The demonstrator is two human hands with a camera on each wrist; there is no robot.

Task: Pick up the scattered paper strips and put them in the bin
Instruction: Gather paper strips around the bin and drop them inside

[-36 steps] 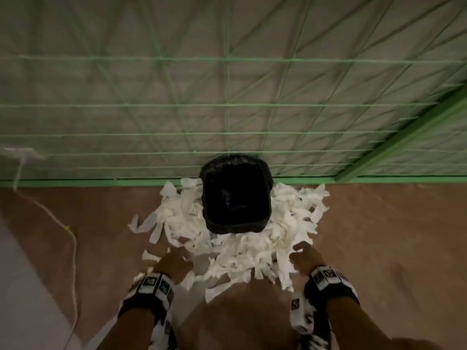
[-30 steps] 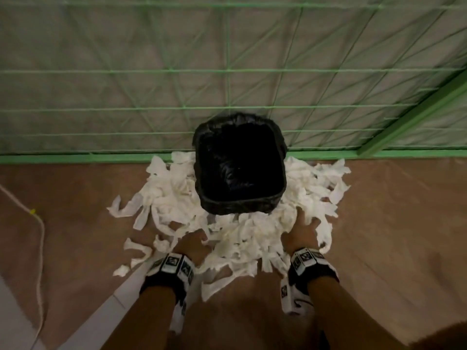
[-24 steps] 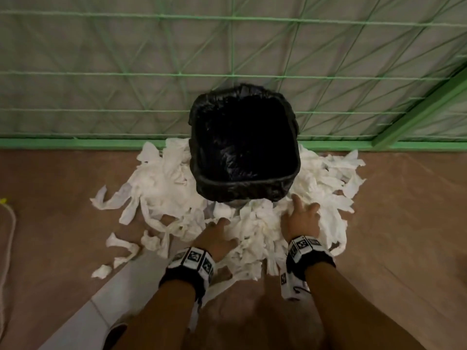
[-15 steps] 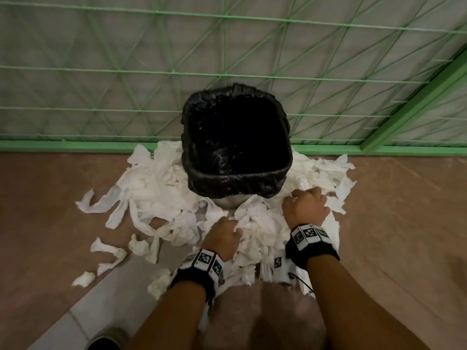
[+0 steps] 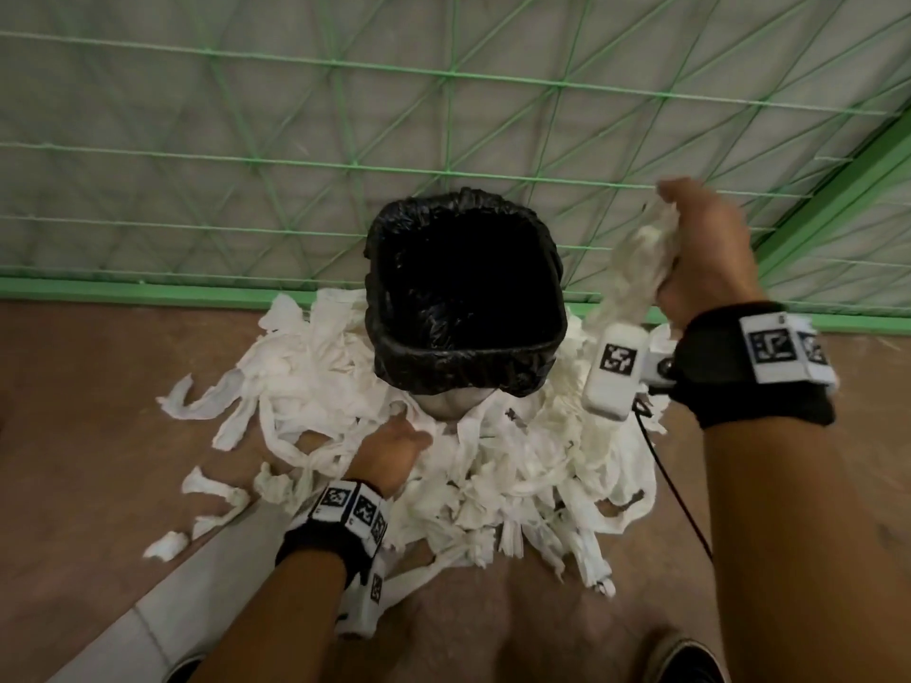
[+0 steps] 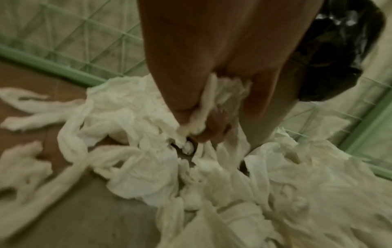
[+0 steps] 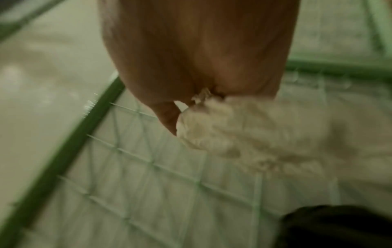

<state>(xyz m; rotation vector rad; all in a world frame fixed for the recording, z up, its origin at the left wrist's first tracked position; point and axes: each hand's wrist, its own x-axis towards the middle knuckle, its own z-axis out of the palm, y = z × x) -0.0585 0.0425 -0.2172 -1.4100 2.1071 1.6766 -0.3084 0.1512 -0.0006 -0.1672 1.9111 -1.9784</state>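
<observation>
A bin (image 5: 466,377) lined with a black bag stands on the brown floor against a green mesh fence. White paper strips (image 5: 512,480) lie heaped around its base. My right hand (image 5: 700,244) is raised to the right of the bin's rim and grips a bunch of strips (image 5: 636,258) that trails down; the right wrist view shows that bunch (image 7: 244,134) blurred under the fist, with the bin (image 7: 339,226) at the lower right. My left hand (image 5: 389,448) is down in the heap in front of the bin, fingers curled round strips (image 6: 201,117).
The green mesh fence (image 5: 443,140) runs close behind the bin, with a green post (image 5: 838,184) slanting at the right. Loose strips (image 5: 212,490) lie apart at the left. A pale floor strip (image 5: 162,598) crosses the lower left. A shoe (image 5: 690,658) shows at the bottom.
My right hand has lifted off the heap with a bunch of strips and risen to the right of the bin's rim. My left hand stays low in the heap, closing on strips.
</observation>
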